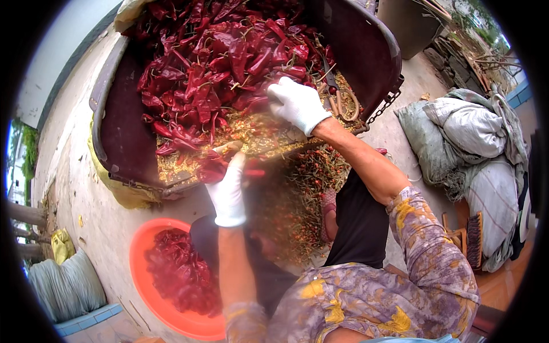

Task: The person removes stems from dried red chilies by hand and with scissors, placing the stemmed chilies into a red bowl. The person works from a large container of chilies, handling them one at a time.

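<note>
Dried red chili peppers are heaped in a dark cart bed, with loose yellow seeds along its near edge. My left hand, in a white knit glove, grips a few red chilies over that edge. My right hand, gloved alike, is at the right front of the heap with its fingers curled; blurred chilies lie by the fingertips, and whether it holds one is unclear. Scissors with tan handles lie right of it. An orange plastic basin below left holds more chilies.
Stems and bits of chili litter the ground below the cart's edge. A chain hangs at its right corner. Stuffed sacks and a brush are at the right; another full sack sits at the lower left.
</note>
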Tool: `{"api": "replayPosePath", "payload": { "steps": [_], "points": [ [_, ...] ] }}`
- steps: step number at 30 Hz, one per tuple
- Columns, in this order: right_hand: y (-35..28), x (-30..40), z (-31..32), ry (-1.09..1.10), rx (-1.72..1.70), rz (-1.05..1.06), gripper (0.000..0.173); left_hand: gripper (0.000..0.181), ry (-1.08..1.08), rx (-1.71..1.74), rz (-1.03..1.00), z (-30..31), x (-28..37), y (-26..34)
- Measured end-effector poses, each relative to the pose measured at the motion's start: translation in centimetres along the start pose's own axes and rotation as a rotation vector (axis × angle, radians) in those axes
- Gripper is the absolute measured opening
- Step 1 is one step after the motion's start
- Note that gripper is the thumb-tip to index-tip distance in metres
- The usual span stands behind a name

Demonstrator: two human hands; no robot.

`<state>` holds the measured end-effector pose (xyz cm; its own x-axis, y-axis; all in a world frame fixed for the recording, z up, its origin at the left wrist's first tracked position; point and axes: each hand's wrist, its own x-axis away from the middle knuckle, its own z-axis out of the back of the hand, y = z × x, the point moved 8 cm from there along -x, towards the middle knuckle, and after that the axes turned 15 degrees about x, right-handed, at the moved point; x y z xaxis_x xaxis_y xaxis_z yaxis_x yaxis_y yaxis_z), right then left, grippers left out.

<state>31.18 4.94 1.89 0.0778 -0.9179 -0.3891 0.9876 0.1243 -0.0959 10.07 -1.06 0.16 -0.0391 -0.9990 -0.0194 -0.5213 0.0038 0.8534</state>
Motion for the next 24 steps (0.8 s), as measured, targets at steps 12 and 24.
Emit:
{"api": "replayPosePath", "payload": {
  "steps": [12,24],
  "points": [
    [-3.5,4.7,3.1,-0.652,-0.798,0.203,0.030,0.016,0.071,0.000,-0.076,1.3,0.0,0.7],
    [1.5,2.8,2.7,0.048,-0.233,-0.037,0.027,0.025,-0.017,0.061,0.090,-1.0,0.1,-1.9]
  ]
}}
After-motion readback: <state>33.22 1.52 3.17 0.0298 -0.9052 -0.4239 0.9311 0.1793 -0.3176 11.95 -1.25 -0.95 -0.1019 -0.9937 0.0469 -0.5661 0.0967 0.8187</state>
